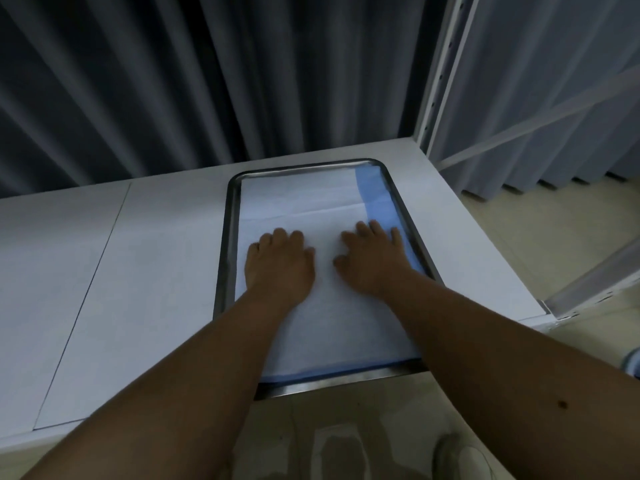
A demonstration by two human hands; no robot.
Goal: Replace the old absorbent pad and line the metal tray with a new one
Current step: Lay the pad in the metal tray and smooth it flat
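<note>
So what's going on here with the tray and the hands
A person is lining a metal tray on a white table with an absorbent pad. The left hand and right hand press flat on the pad's white face, side by side. Blue backing shows along the pad's right and near edges. The pad lies inside the tray.

Left hand (280,259) and right hand (372,259) press flat on white pad (304,202) inside metal tray (228,216); blue edge (377,195) at 1 o'clock.

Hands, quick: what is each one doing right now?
Left hand: open, flat on the white pad in the metal tray.
Right hand: open, pressing the same pad.
</note>
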